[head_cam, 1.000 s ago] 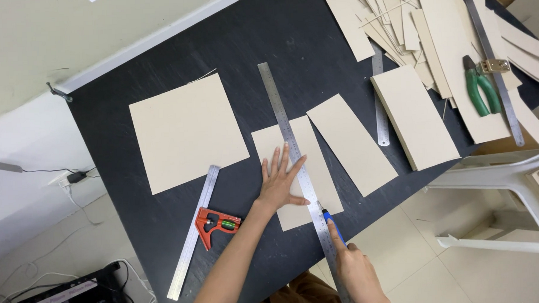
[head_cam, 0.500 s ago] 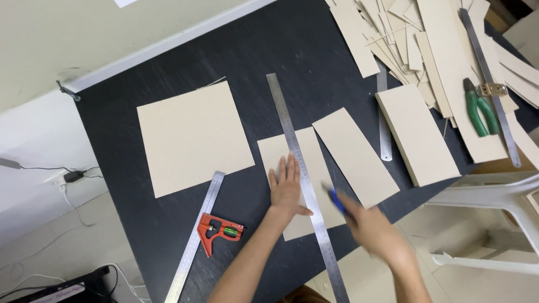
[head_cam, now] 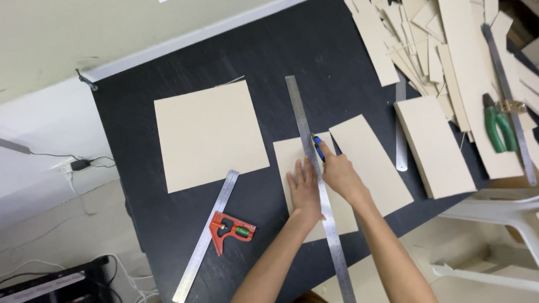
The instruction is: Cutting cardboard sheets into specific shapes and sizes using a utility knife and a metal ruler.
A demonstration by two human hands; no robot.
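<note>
**Knife at the ruler's edge, left palm holding it down**

From my remote seat I saw the left hand (head_cam: 305,189) lying flat, fingers spread, on a beige card sheet (head_cam: 294,162) and across the long steel ruler (head_cam: 315,180), pressing both to the black table (head_cam: 165,233). The right hand (head_cam: 340,174) was closed around a blue-handled knife (head_cam: 319,148), whose tip sat against the ruler's right edge, at about 1 o'clock from the left hand. The two hands were just beside each other, parted only by the ruler.

The ruler ran from roughly 12 o'clock to 6 o'clock through the middle of the view, tilted slightly. At 3 o'clock from the right hand lay a narrower beige strip (head_cam: 374,166), just beside the ruler. At 10 o'clock from the left hand lay a large square beige sheet (head_cam: 209,135). At 8 o'clock sat a combination square (head_cam: 215,231) with a red head. Toward 2 o'clock I noted a short steel rule (head_cam: 401,135), a thick beige board (head_cam: 436,145), a heap of beige offcuts (head_cam: 421,38) and green-handled pliers (head_cam: 500,128) resting on it. A white plastic chair (head_cam: 510,215) stood at 4 o'clock, off the table's edge.
</note>
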